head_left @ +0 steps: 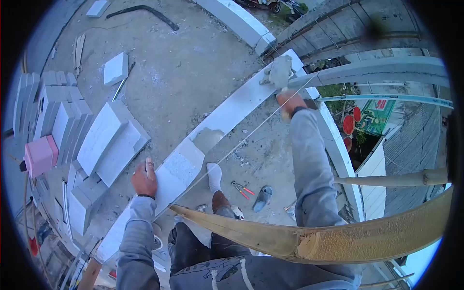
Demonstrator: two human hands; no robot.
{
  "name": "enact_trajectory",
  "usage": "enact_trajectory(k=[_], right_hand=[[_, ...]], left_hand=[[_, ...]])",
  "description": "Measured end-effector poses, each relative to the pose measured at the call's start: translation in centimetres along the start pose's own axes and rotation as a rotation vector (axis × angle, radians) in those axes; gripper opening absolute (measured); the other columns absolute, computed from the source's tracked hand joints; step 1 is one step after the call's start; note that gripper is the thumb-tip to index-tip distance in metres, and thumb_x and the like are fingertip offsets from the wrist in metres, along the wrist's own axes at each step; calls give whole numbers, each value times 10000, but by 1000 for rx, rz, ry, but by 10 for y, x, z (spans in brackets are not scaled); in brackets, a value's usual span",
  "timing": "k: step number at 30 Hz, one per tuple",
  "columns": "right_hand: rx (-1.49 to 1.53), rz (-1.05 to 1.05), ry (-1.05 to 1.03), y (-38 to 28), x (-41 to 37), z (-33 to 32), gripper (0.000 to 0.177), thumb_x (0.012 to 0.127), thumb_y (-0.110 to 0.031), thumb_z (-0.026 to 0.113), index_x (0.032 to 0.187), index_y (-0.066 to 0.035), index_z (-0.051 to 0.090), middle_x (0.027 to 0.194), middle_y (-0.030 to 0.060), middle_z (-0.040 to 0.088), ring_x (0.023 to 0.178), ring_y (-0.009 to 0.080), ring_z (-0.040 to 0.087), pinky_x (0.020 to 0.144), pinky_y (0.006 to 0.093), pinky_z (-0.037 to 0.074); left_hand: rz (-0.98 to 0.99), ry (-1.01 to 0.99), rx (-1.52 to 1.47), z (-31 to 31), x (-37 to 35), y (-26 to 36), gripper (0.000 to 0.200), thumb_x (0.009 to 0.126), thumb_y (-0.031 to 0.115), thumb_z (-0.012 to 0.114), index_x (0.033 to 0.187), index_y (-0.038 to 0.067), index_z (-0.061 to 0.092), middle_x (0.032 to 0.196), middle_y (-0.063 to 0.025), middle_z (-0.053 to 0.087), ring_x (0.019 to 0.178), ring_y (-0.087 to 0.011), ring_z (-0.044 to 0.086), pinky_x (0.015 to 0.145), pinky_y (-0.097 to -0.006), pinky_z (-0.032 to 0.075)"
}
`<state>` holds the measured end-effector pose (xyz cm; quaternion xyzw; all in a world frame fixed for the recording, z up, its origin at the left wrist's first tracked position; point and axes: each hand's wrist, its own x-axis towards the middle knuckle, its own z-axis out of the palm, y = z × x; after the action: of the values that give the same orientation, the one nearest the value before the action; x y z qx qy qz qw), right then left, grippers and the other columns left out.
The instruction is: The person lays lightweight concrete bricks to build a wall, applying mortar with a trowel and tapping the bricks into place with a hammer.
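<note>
Along a narrow row of white blocks (240, 110), seen here from close by, a worker in grey sleeves reaches both ways at once. The right hand (291, 102) is at the far end, fingers closed around what appears to be the handle of a trowel (280, 72). The tool lies over the blocks' top face, thick with grey mortar, probably held low and flat so that the wet load does not slide off. The left hand (145, 179) is down at the near stretch, thumb extended, beside a rough-faced block (180, 169). Its other fingers are partly hidden, and whether they grip the edge or merely rest there cannot be told; the placing suggests a brace for the long reach. Between the hands, a patch of mortar (208, 139) sits in a gap in the row, beyond the rough-faced block.

A thin string (251, 133) runs close to the row, apparently as a straight guide. Loose blocks (104, 137) stand to the left, likely within easy reach. Red-handled pliers (248, 191) and a slipper (263, 198) lie on the floor near a white-socked foot (214, 176), while a curved pole (270, 237) crosses in front of the worker's body.
</note>
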<state>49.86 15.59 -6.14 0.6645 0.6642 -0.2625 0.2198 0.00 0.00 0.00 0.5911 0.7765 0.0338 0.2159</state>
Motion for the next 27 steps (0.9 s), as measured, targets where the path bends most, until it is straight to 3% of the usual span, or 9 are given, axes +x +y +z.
enact_trajectory(k=[2,3,5,11,17,18,21,26,27], right_hand=[[395,259,40,-31,-30,4,495,765,-262,492,1193,-14,489,1123,251,564,1059,389,540,915,416,419],[329,310,13,-15,-57,17,495,765,-262,492,1193,-14,489,1123,251,564,1059,389,540,915,416,419],[473,284,82,-25,-51,66,512,767,-285,492,1151,53,462,1103,266,569,1063,379,542,928,428,401],[437,342,-77,-89,-110,48,603,785,-314,487,1224,62,313,1100,246,580,1057,357,554,941,431,372],[464,268,-27,-132,-133,87,522,794,-307,490,1153,42,344,1060,216,604,1026,323,572,888,425,411],[382,197,118,-140,-135,111,534,779,-283,515,1158,50,342,1005,201,618,966,320,596,827,417,446],[475,188,-45,-168,-142,121,535,767,-252,534,1164,55,347,990,191,612,898,322,616,780,412,468],[317,102,98,-193,-155,215,518,744,-206,565,1161,37,376,980,212,596,806,318,630,692,410,493],[305,14,220,-191,-158,232,511,748,-195,564,1171,27,385,958,203,597,787,315,630,655,402,496]], left_hand=[[-10,44,12,-2,0,0,428,930,396,366,904,54,621,863,-215,617,780,-402,582,686,-475,440],[-19,-17,-48,18,-12,8,428,930,396,366,904,54,621,863,-215,617,780,-402,582,686,-475,440],[4,3,-32,9,-7,2,423,931,393,363,923,54,616,861,-214,618,779,-404,581,686,-477,439],[19,14,8,0,-7,5,419,933,401,355,944,64,603,862,-207,620,777,-401,582,680,-469,443],[6,8,32,-4,-8,9,418,931,407,358,932,68,603,859,-201,620,772,-391,590,674,-459,451],[-1,8,36,-2,-7,8,418,931,407,358,932,68,603,859,-201,620,772,-391,590,674,-459,451],[16,21,11,0,-6,4,415,928,412,367,919,70,601,850,-204,618,770,-393,589,671,-457,451],[3,12,4,-1,-7,7,410,925,411,374,881,67,592,830,-207,614,757,-397,584,661,-459,447],[2,8,7,-1,-9,6,410,925,411,374,881,67,592,830,-207,614,757,-397,584,661,-459,447]])
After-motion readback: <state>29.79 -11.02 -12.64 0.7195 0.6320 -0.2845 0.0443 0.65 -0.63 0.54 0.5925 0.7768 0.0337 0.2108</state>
